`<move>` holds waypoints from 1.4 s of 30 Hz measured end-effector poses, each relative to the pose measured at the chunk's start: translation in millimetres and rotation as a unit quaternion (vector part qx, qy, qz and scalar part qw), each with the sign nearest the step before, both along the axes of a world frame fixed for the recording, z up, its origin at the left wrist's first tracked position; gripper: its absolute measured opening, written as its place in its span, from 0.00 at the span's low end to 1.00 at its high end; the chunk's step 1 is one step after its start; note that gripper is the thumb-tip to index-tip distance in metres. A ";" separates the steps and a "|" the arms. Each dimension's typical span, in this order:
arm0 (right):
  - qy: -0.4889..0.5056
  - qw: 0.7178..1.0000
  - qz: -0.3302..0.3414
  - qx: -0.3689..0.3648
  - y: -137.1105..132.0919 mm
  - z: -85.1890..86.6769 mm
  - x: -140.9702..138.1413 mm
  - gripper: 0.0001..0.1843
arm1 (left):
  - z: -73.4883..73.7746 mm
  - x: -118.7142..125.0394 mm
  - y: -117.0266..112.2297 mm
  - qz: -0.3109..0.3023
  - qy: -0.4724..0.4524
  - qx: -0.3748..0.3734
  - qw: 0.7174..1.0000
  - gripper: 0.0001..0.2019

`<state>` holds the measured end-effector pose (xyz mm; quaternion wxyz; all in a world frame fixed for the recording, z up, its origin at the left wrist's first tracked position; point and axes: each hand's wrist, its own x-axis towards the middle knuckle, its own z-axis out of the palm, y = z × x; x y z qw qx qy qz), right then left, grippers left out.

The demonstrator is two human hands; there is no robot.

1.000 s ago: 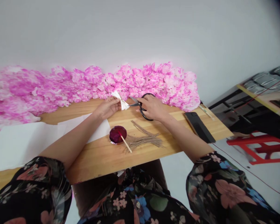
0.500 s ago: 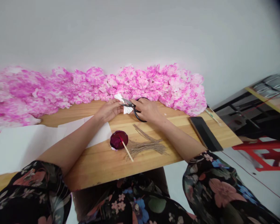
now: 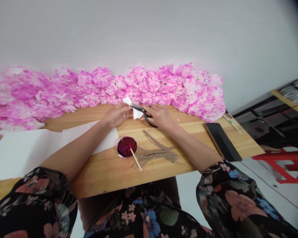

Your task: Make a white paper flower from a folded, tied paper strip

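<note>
One dish (image 3: 122,151) of dark purple liquid sits on the table (image 3: 101,178). Beyond it, a little to its right, is the bow (image 3: 138,114), a white, pleated piece pinched at the middle and flaring at its ends. The left hand (image 3: 117,115), beyond the dish and slightly to its left, pinches the bow between thumb and fingers. The right hand (image 3: 161,117), beyond the dish and to its right, is curled around the handles of the scissors (image 3: 138,108), whose blades point left and lie across the bow. Whether they bite into it, I cannot tell.

A stick (image 3: 136,159) leans in the dish, its pale end reaching toward the wearer. Twigs (image 3: 159,154) lie just right of the dish, some crossing others. White paper (image 3: 27,152) spreads left of the dish, partly under the left forearm. Well beyond the dish, pink and white flowers (image 3: 149,82) are heaped along the wall (image 3: 149,33). Far right of the dish lies a dark phone (image 3: 223,142); past it, lower than the table, stands a red stool (image 3: 275,165).
</note>
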<state>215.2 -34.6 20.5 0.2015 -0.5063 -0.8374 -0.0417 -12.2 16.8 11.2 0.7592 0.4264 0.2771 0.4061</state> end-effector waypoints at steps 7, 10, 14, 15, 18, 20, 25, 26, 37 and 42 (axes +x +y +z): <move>0.121 0.992 0.016 -0.041 5.6 6.3 15.8 0.36 | 0.4 0.4 0.0 0.026 -0.023 -0.030 0.999 0.10; 0.091 0.994 0.024 -0.059 4.7 7.3 20.4 0.36 | -1.6 -1.3 2.2 0.009 -0.028 -0.030 0.999 0.10; 0.057 0.996 0.027 -0.066 2.2 7.1 20.2 0.36 | -3.9 -4.0 4.2 -0.010 -0.028 -0.032 0.999 0.09; 0.052 0.996 0.028 -0.068 1.8 7.5 19.8 0.36 | -3.8 -4.4 4.1 -0.014 -0.029 -0.031 0.999 0.09; 0.038 0.996 0.031 -0.078 0.6 9.3 18.1 0.37 | -2.1 -4.7 3.1 -0.023 -0.031 -0.027 0.999 0.08; 0.036 0.995 0.036 -0.085 -0.1 10.3 16.9 0.38 | -0.7 -4.6 2.4 -0.028 -0.027 -0.027 0.999 0.08; 0.046 0.995 0.045 -0.072 -0.9 9.2 15.1 0.39 | -1.1 -4.1 3.3 -0.032 -0.036 -0.032 0.998 0.08; 0.046 0.995 0.048 -0.068 -0.8 8.6 15.1 0.39 | -2.0 -4.0 3.9 -0.030 -0.038 -0.033 0.998 0.08; 0.027 0.997 0.067 -0.040 1.9 5.1 14.1 0.42 | -9.1 -5.6 8.5 -0.025 -0.001 -0.021 0.999 0.08; 0.015 0.997 0.063 -0.030 2.5 3.9 15.3 0.42 | -5.6 -5.5 7.2 -0.028 0.003 -0.027 0.999 0.09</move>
